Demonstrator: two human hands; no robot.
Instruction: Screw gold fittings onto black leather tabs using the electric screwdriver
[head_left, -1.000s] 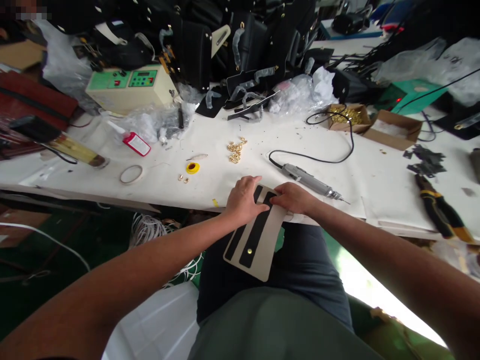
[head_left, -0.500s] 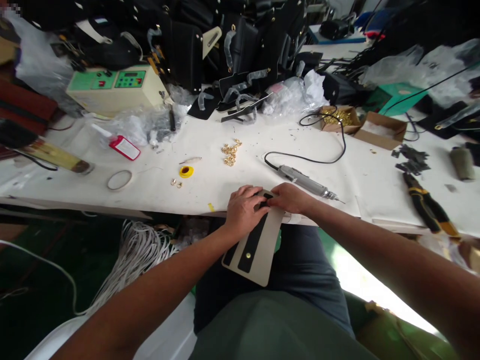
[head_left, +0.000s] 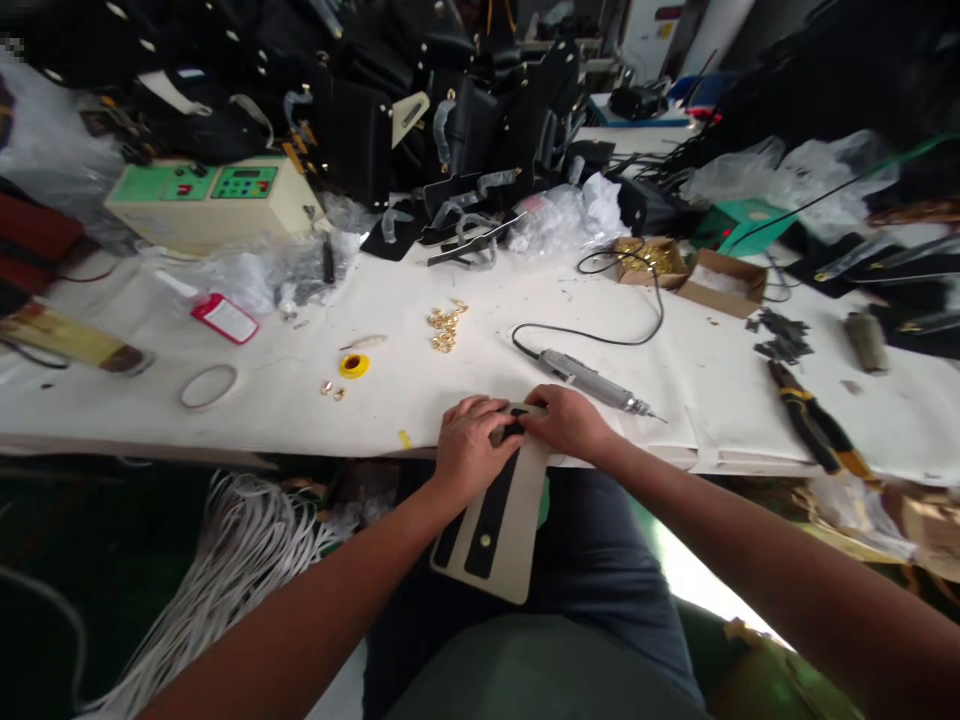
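"Step?"
"Working the black strip's (head_left: 496,500) far end, I judge. Panel (head_left: 517,540) slants from table (head_left: 375,420) edge over lap (head_left: 600,540); left hand (head_left: 472,447), right hand (head_left: 564,420) both pinch it."
"Next?"
"Probably needs a steady grip."

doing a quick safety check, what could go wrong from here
The beige panel juts past the edge of the table, held by the left hand and right hand near its far end; it might slip. The corded tool, bare-tipped, lies near the right arm and could scratch it. Loose gold fittings could scatter if bumped.
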